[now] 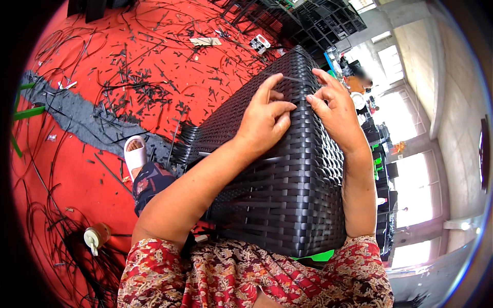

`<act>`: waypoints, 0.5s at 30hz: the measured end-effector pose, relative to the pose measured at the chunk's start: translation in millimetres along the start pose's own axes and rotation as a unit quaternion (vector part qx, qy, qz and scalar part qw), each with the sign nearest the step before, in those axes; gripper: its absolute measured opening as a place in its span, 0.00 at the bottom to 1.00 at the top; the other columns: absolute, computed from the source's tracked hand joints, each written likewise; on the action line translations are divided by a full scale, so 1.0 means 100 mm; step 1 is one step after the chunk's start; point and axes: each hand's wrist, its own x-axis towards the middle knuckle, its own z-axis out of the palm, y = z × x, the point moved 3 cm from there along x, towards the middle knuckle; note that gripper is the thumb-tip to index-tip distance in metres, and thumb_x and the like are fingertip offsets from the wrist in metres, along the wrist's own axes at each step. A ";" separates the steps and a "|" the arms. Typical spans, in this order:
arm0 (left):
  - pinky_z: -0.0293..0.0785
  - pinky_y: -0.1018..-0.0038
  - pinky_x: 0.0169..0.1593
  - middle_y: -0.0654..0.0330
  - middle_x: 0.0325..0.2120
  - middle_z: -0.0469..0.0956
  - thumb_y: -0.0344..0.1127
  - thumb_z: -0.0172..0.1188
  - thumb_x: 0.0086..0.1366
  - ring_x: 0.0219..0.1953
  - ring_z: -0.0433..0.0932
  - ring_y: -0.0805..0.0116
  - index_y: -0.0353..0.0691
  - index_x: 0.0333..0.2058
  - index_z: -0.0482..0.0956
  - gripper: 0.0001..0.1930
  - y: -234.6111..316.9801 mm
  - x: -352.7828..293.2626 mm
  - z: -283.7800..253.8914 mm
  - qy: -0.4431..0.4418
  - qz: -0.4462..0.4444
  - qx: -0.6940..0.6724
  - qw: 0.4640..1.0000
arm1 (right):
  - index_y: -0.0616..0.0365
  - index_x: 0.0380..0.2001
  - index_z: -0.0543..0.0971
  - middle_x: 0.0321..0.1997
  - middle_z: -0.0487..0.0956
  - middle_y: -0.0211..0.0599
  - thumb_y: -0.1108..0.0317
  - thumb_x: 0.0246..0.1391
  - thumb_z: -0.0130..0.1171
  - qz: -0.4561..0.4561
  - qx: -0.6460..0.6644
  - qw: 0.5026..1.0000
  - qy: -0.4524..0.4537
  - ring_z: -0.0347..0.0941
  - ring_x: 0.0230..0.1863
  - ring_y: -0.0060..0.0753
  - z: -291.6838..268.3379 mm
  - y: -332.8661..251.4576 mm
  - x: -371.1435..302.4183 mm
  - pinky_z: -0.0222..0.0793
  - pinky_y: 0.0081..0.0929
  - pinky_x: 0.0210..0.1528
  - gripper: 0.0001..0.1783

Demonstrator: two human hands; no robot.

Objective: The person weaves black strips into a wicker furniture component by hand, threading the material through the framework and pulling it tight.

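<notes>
A large boxy piece of black woven plastic wickerwork (280, 177) stands in front of me, its woven corner edge running away from my body. Over its far part, my left hand (264, 118) has bent fingers, with the index fingertip at a thin black plastic strip (292, 79) that crosses toward the corner. Across that edge, my right hand (336, 110) has its thumb and fingers curled in close against the weave. What lies between the right fingertips is too small to make out. Loose strip ends (186, 146) fringe the work's left side.
Many cut black strip pieces litter the red floor covering (102, 177), with a grey strip of matting (87, 128) across it. A lidded jug (96, 238) stands at lower left among tangled strips. Dark frames (328, 23) are stacked at the back. Another person (359, 82) is at far right.
</notes>
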 end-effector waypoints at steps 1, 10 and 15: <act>0.72 0.72 0.46 0.49 0.55 0.62 0.18 0.55 0.47 0.42 0.73 0.63 0.35 0.35 0.80 0.15 0.03 -0.06 0.02 0.012 0.004 -0.008 1.000 | 0.65 0.22 0.75 0.58 0.68 0.47 0.72 0.45 0.60 0.003 -0.001 1.000 0.006 0.63 0.56 0.47 0.01 0.01 -0.02 0.56 0.35 0.59 0.07; 0.69 0.74 0.49 0.52 0.53 0.63 0.17 0.51 0.50 0.41 0.72 0.69 0.36 0.39 0.80 0.18 0.05 -0.21 0.10 0.009 -0.067 -0.083 0.994 | 0.63 0.23 0.73 0.57 0.68 0.46 0.72 0.45 0.60 -0.022 0.003 0.999 0.024 0.62 0.57 0.46 0.02 0.06 -0.07 0.54 0.35 0.59 0.07; 0.57 0.67 0.60 0.43 0.55 0.63 0.28 0.53 0.54 0.61 0.59 0.56 0.38 0.37 0.82 0.12 0.03 -0.04 0.02 -0.022 -0.137 -0.071 0.988 | 0.63 0.22 0.73 0.57 0.69 0.46 0.72 0.45 0.60 -0.037 -0.032 0.998 0.031 0.63 0.57 0.46 0.03 0.03 -0.05 0.53 0.35 0.59 0.07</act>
